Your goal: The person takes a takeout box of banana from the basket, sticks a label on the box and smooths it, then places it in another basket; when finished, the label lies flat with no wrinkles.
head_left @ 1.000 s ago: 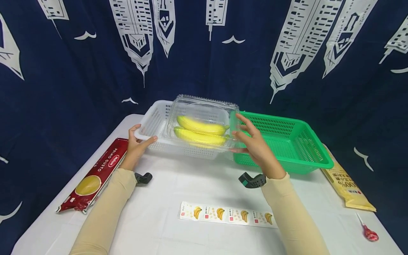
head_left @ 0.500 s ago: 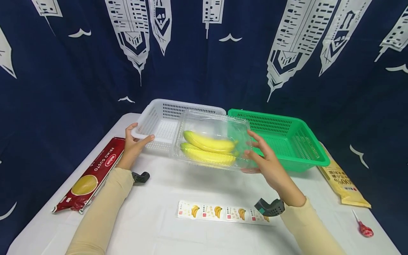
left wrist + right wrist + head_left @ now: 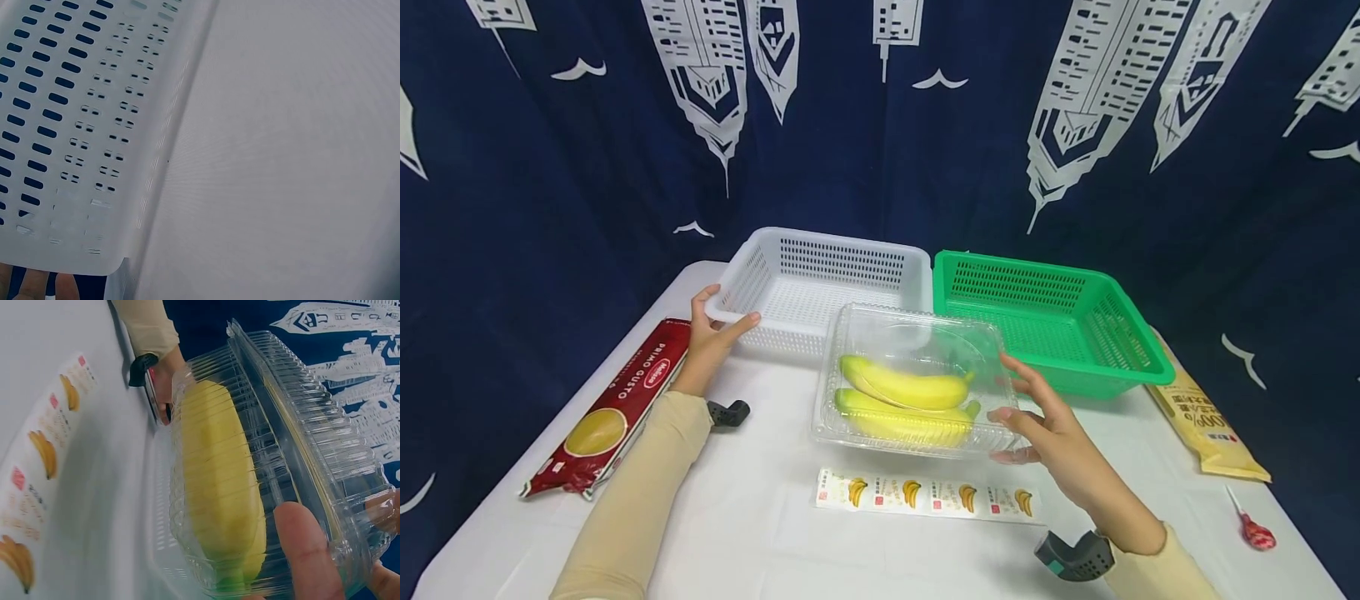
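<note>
My right hand (image 3: 1060, 437) holds the right end of a clear plastic clamshell box (image 3: 880, 333), thumb on the near side and fingers behind. Two yellow bananas (image 3: 902, 383) lie inside the box, one in front of the other. In the right wrist view the thumb (image 3: 306, 550) presses against the ribbed clear wall beside a banana (image 3: 219, 475). My left hand (image 3: 703, 350) grips the front left corner of a white plastic basket (image 3: 790, 337), thumb over its rim. The left wrist view shows the basket's slotted side (image 3: 69, 94) with fingertips (image 3: 34, 287) beneath its edge.
A green basket (image 3: 1120, 371) stands right of the white one. A strip of banana stickers (image 3: 925, 497) lies in front of the box. A red pasta packet (image 3: 625, 400) is at left; a tan packet (image 3: 1210, 425) and a red lollipop (image 3: 1255, 532) are at right.
My right hand has brought the box of bananas away from above the white basket, toward me and slightly right, lower over the table. My left hand has stayed on the basket's corner.
</note>
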A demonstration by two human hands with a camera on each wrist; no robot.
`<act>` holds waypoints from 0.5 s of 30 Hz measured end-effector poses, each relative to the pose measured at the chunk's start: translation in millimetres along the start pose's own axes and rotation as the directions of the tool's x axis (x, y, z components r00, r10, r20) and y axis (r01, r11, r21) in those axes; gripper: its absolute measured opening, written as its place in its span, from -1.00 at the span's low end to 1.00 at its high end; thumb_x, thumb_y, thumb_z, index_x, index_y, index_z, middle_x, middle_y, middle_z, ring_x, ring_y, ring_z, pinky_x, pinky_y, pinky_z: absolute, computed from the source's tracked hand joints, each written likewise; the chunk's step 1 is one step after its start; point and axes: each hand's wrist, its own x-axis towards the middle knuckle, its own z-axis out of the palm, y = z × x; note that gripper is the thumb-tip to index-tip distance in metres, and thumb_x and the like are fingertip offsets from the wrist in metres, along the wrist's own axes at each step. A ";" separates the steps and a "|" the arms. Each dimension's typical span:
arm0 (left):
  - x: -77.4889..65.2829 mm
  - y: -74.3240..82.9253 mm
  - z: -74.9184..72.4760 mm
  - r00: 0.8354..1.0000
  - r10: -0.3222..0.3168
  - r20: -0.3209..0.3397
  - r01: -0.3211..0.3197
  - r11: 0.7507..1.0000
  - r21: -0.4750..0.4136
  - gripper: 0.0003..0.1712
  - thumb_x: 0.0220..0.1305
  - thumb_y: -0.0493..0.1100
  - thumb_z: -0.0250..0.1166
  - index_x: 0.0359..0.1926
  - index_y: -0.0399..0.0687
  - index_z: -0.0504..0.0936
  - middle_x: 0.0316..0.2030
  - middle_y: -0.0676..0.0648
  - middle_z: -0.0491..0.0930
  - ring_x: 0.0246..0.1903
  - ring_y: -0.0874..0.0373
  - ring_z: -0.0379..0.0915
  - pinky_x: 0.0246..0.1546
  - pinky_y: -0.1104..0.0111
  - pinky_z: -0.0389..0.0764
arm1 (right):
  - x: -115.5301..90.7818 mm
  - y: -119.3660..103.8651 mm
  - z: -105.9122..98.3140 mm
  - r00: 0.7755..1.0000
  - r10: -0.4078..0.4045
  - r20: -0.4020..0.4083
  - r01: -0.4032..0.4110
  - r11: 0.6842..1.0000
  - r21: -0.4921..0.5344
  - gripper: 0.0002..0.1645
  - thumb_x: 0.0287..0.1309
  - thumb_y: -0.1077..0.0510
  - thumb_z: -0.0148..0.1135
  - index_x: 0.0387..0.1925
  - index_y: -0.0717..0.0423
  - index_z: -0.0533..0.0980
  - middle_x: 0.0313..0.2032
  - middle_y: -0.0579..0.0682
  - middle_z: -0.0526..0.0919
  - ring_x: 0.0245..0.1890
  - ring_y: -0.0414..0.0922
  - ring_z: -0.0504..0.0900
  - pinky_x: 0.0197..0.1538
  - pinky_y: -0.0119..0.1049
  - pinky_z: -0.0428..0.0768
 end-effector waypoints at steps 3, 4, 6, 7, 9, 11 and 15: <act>0.4 1.0 0.0 1.000 -0.002 0.001 0.002 1.000 0.013 0.02 0.43 -0.36 0.40 0.64 0.07 -0.04 0.58 -0.24 0.20 0.47 -0.06 0.26 0.29 0.44 0.41 | -8.7 5.9 -0.8 1.000 0.005 0.009 -0.005 1.000 -0.002 -0.17 0.69 0.20 0.03 0.76 -0.10 -0.05 0.58 0.39 -0.02 0.24 0.19 0.57 -0.13 0.05 0.84; -0.3 1.7 -0.1 1.000 -0.004 -0.002 0.004 1.000 0.021 0.02 0.43 -0.35 0.40 0.65 0.08 -0.04 0.57 -0.24 0.21 0.47 -0.05 0.26 0.30 0.43 0.40 | -11.1 8.0 -1.0 1.000 0.010 0.009 -0.010 1.000 -0.002 -0.17 0.69 0.20 0.03 0.76 -0.10 -0.05 0.57 0.39 0.01 0.25 0.23 0.56 -0.13 0.04 0.84; -0.4 2.3 -0.8 1.000 -0.009 -0.005 0.009 0.999 0.039 0.03 0.43 -0.33 0.41 0.65 0.10 -0.05 0.57 -0.22 0.19 0.46 -0.05 0.26 0.31 0.40 0.40 | -15.2 12.2 -1.1 1.000 0.025 0.006 -0.025 1.000 -0.002 -0.18 0.68 0.20 0.03 0.76 -0.08 -0.04 0.56 0.38 0.05 0.28 0.30 0.54 -0.15 0.05 0.84; -0.4 2.5 -1.1 1.000 -0.013 -0.006 0.013 0.999 0.046 0.03 0.43 -0.32 0.41 0.66 0.11 -0.05 0.58 -0.22 0.18 0.46 -0.04 0.25 0.32 0.38 0.40 | -16.9 14.7 -1.3 0.999 0.032 0.003 -0.032 0.999 -0.002 -0.18 0.68 0.20 0.03 0.75 -0.07 -0.04 0.56 0.38 0.05 0.28 0.34 0.53 -0.15 0.04 0.84; -0.6 2.8 -1.5 1.000 -0.019 -0.008 0.019 0.998 0.058 0.04 0.43 -0.31 0.41 0.66 0.13 -0.06 0.58 -0.21 0.17 0.46 -0.04 0.24 0.35 0.35 0.40 | -19.2 19.6 -1.7 0.998 0.055 -0.007 -0.055 0.998 0.002 -0.18 0.67 0.21 0.03 0.75 -0.05 -0.04 0.56 0.39 0.05 0.28 0.36 0.52 -0.16 0.04 0.84; 0.7 1.8 -1.6 1.000 -0.025 -0.008 0.026 0.997 0.069 0.05 0.43 -0.30 0.41 0.66 0.15 -0.07 0.58 -0.20 0.16 0.47 -0.04 0.23 0.37 0.32 0.39 | -20.9 24.7 -2.4 0.997 0.080 -0.018 -0.080 0.997 0.010 -0.18 0.67 0.23 0.03 0.75 -0.03 -0.03 0.56 0.39 0.05 0.27 0.32 0.53 -0.15 0.03 0.84; 1.5 0.9 -0.6 0.999 -0.033 -0.006 0.034 0.997 0.071 0.04 0.43 -0.30 0.41 0.66 0.14 -0.07 0.59 -0.19 0.15 0.49 -0.07 0.21 0.42 0.28 0.38 | -22.5 35.8 -3.7 0.992 0.122 -0.025 -0.122 0.992 0.018 -0.15 0.65 0.25 0.05 0.75 0.00 -0.06 0.56 0.41 0.03 0.28 0.35 0.51 -0.13 0.03 0.84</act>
